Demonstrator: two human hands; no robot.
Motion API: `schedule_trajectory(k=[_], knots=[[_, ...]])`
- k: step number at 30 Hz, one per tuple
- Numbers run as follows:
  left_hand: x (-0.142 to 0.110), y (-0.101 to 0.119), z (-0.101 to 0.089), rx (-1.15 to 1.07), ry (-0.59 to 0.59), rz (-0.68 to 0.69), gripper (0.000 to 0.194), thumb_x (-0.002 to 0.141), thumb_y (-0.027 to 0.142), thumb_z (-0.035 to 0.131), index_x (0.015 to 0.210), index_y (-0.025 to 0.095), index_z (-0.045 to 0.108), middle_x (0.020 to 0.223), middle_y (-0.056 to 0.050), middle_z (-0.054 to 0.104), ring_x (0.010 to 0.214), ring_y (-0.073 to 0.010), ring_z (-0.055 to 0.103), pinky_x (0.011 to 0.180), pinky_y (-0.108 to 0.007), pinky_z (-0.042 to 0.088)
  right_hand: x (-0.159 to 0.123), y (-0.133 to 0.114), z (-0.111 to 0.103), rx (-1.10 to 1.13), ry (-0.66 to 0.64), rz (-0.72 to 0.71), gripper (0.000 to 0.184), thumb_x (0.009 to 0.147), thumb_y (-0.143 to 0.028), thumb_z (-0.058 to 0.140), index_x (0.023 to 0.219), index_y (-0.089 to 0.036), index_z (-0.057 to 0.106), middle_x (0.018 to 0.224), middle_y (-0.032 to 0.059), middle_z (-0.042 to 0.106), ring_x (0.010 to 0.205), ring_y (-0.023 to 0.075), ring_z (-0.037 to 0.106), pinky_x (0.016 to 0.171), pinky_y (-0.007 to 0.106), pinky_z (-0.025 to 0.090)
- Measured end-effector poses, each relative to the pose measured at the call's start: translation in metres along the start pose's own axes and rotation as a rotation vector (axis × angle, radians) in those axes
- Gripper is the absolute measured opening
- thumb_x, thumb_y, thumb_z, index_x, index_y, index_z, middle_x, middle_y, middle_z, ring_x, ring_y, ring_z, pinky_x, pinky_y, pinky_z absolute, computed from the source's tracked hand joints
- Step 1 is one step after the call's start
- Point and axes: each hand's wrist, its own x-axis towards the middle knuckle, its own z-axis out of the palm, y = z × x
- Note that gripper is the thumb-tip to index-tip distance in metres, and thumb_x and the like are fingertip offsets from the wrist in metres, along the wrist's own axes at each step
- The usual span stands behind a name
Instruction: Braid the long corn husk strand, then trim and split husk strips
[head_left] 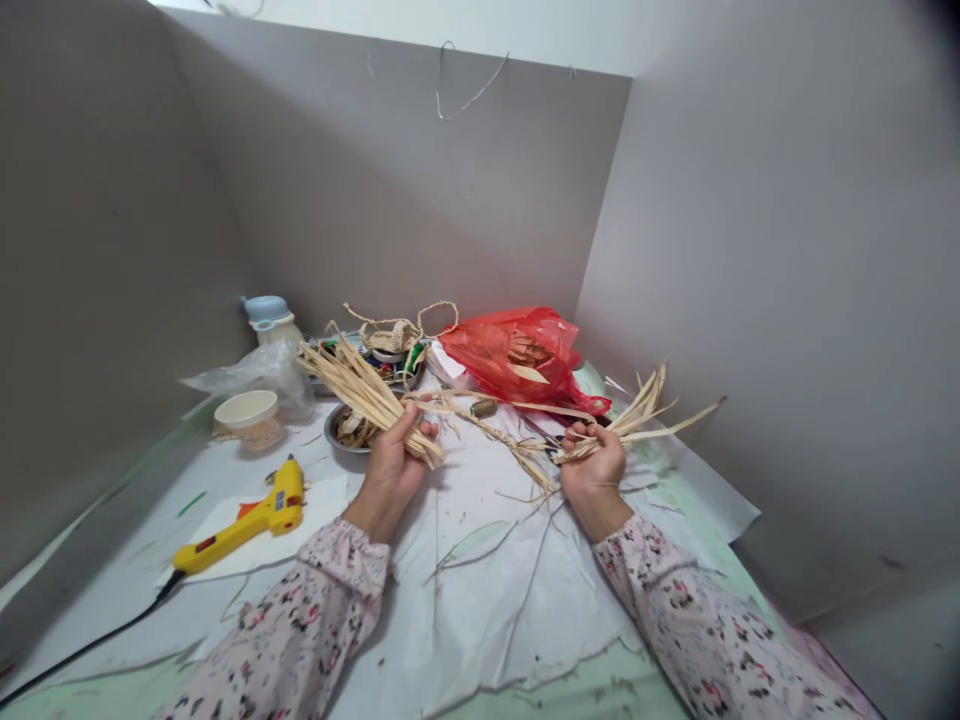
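Observation:
My left hand (397, 462) is closed around a thick bundle of pale dried straw strips (352, 385), which fans out up and to the left. My right hand (595, 467) grips a smaller bunch of the same straw strips (641, 408), its loose ends spreading to the upper right. One long flat strip (510, 401) runs across between the two hands. Beneath it, a braided straw cord (487, 430) with frayed ends lies on the white paper. A small dark greenish roll (484, 408) rests beside the cord.
A yellow glue gun (247, 525) with a black cable lies at left. Behind it stand a white cup (247, 418) and a blue-lidded bottle (268, 315). A metal bowl (334, 430) holds dry scraps. A red plastic bag (487, 345) sits at the back. Grey panels (412, 180) enclose the table.

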Motion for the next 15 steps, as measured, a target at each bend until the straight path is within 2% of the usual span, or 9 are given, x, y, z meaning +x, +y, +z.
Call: schedule_trajectory(k=[4, 8, 15], knots=[[0.000, 0.000, 0.001, -0.025, 0.050, -0.019, 0.008, 0.082, 0.008, 0.060, 0.083, 0.016, 0.060, 0.065, 0.002, 0.058, 0.045, -0.0062, 0.051, 0.054, -0.021, 0.052, 0.004, -0.001, -0.002, -0.020, 0.013, -0.039, 0.011, 0.069, -0.026, 0.052, 0.067, -0.020, 0.043, 0.056, -0.0047, 0.053, 0.047, 0.0083, 0.054, 0.041, 0.018, 0.039], [-0.002, -0.002, 0.003, 0.010, 0.022, -0.027, 0.009, 0.081, 0.008, 0.062, 0.084, 0.016, 0.060, 0.064, 0.002, 0.057, 0.043, -0.0053, 0.049, 0.049, -0.019, 0.049, -0.001, -0.002, 0.002, -0.021, -0.015, -0.039, 0.014, 0.070, -0.028, 0.054, 0.068, -0.020, 0.043, 0.056, -0.0052, 0.053, 0.047, 0.0084, 0.053, 0.042, 0.018, 0.039], [-0.007, -0.010, 0.001, 0.096, -0.030, -0.056, 0.015, 0.072, 0.009, 0.070, 0.083, 0.014, 0.061, 0.072, 0.000, 0.061, 0.044, -0.0048, 0.049, 0.048, -0.019, 0.049, -0.028, 0.003, 0.015, -0.148, -0.275, -0.025, 0.018, 0.072, -0.028, 0.061, 0.081, -0.021, 0.047, 0.056, -0.0075, 0.052, 0.045, 0.0094, 0.052, 0.043, 0.019, 0.040]])
